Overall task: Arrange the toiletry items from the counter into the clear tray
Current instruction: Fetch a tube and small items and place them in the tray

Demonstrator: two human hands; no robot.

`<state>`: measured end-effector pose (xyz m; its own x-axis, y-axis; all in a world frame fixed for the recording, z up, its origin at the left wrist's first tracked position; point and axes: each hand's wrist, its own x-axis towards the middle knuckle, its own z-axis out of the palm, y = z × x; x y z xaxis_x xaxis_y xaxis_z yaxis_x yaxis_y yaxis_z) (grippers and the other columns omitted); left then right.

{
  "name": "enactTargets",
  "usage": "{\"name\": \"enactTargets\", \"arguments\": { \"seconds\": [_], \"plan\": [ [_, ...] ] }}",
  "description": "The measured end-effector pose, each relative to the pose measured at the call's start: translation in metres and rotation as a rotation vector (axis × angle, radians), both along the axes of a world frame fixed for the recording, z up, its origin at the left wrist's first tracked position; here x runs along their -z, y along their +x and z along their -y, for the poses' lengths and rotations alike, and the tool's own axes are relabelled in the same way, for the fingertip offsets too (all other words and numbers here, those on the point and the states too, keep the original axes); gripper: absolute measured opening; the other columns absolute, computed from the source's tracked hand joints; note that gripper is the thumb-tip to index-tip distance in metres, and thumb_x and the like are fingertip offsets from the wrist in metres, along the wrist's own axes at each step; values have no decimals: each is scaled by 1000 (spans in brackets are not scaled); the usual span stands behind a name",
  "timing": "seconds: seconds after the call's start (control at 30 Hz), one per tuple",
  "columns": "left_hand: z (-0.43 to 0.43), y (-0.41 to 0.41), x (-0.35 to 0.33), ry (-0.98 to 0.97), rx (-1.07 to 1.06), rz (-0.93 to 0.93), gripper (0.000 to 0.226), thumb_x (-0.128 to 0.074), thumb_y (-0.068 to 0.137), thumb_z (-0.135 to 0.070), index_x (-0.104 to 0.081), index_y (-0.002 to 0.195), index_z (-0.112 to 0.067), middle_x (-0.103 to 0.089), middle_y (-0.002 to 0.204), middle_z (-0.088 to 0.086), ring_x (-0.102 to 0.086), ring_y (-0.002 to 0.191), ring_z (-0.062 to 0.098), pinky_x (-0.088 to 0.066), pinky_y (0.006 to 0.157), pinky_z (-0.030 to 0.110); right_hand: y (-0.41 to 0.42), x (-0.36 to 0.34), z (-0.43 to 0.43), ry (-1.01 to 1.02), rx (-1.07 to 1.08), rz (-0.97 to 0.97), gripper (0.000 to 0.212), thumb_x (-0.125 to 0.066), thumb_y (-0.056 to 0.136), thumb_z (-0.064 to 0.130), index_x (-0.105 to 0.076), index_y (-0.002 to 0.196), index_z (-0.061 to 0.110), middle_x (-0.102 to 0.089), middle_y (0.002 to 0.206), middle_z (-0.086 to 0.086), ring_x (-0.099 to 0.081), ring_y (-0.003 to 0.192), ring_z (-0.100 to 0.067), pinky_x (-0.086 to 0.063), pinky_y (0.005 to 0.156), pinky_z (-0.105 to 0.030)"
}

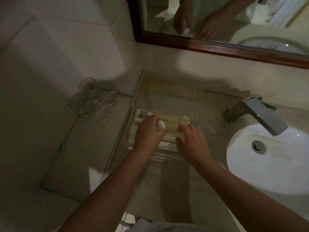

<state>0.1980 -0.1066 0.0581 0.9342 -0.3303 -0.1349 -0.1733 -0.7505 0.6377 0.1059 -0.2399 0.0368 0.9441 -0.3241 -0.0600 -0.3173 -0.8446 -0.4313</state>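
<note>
A clear tray (197, 101) stands on the counter against the wall, left of the sink. Pale cream toiletry packets (170, 122) lie side by side in its near half, and a small round white item (184, 120) rests at their right end. My left hand (148, 134) is over the tray's near left part, fingers closed on a small round white soap (44, 125). My right hand (194, 141) is at the tray's near right, fingertips touching a pale packet (181, 137); whether it grips the packet is unclear.
Several upturned clear glasses (93, 99) stand on a lower ledge to the left. A white sink (270, 158) with a chrome faucet (255, 113) lies to the right. A wood-framed mirror (217, 46) hangs on the wall behind.
</note>
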Motion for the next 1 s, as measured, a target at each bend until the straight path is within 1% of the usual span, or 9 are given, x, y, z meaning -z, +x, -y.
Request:
{"name": "enactTargets", "arguments": {
  "seconds": [0.13, 0.23, 0.33, 0.47, 0.57, 0.67, 0.73, 0.87, 1.0],
  "plan": [
    [53, -18, 13, 5, 70, -89, 38, -66, 78, -26, -57, 114, -17, -64, 107, 4, -60, 97, 22, -49, 77, 31, -31, -2, 28, 61, 163, -18, 27, -62, 87, 24, -59, 114, 21, -61, 110, 0, -55, 102, -17, -46, 87, -31],
    [77, -28, 22, 4, 4, -86, 37, -65, 78, -26, -52, 111, -14, -66, 99, 7, -62, 89, 25, -43, 67, 28, -46, -2, 40, 95, 227, 0, 27, -60, 88, 21, -60, 115, 19, -62, 109, -2, -55, 101, -16, -46, 88, -29],
    [86, -35, 33, 15, -53, -56, 47, -70, 73, -26, -47, 112, -13, -68, 95, 10, -64, 88, 30, -47, 66, 32, -56, -3, 48, 124, 264, 10, 28, -61, 88, 20, -61, 116, 18, -63, 109, -2, -56, 101, -16, -47, 88, -29],
    [92, -38, 39, 16, -120, -25, 51, -74, 71, -25, -47, 112, -10, -69, 95, 14, -66, 89, 33, -52, 72, 37, -63, 0, 55, 155, 238, 7, 27, -60, 87, 22, -60, 114, 19, -62, 107, -1, -57, 100, -16, -51, 87, -34],
    [92, -40, 42, 33, -117, 16, 41, -74, 69, -27, -52, 98, -9, -68, 85, 12, -64, 80, 33, -50, 68, 38, -68, 3, 58, 181, 200, -7, 25, -60, 88, 23, -60, 113, 20, -62, 105, 0, -55, 98, -15, -48, 85, -29],
    [89, -43, 47, 63, -73, 41, 29, -73, 70, -29, -59, 88, -11, -64, 81, 7, -61, 76, 27, -49, 70, 39, -73, 4, 62, 199, 167, -1, 24, -61, 87, 23, -61, 111, 19, -61, 104, 0, -54, 97, -16, -41, 82, -26],
    [88, -45, 49, 74, -63, 63, 29, -74, 70, -29, -62, 90, -11, -65, 83, 7, -60, 78, 26, -49, 73, 39, -77, 5, 66, 206, 153, -3, 24, -60, 87, 23, -61, 110, 19, -60, 102, 1, -53, 95, -16, -38, 80, -25],
    [92, -51, 49, 45, -98, 88, 29, -76, 69, -26, -64, 89, -8, -65, 84, 10, -59, 79, 28, -48, 75, 40, -86, 6, 73, 201, 107, -25, 24, -58, 89, 25, -59, 112, 21, -59, 103, 2, -53, 96, -16, -39, 80, -25],
    [94, -56, 48, 38, -170, 78, 34, -75, 69, -29, -64, 95, -10, -65, 90, 9, -59, 85, 26, -49, 80, 42, -93, 4, 75, 214, 65, -28, 28, -56, 89, 23, -59, 116, 19, -60, 108, 0, -54, 99, -19, -42, 83, -29]
  ]
}}
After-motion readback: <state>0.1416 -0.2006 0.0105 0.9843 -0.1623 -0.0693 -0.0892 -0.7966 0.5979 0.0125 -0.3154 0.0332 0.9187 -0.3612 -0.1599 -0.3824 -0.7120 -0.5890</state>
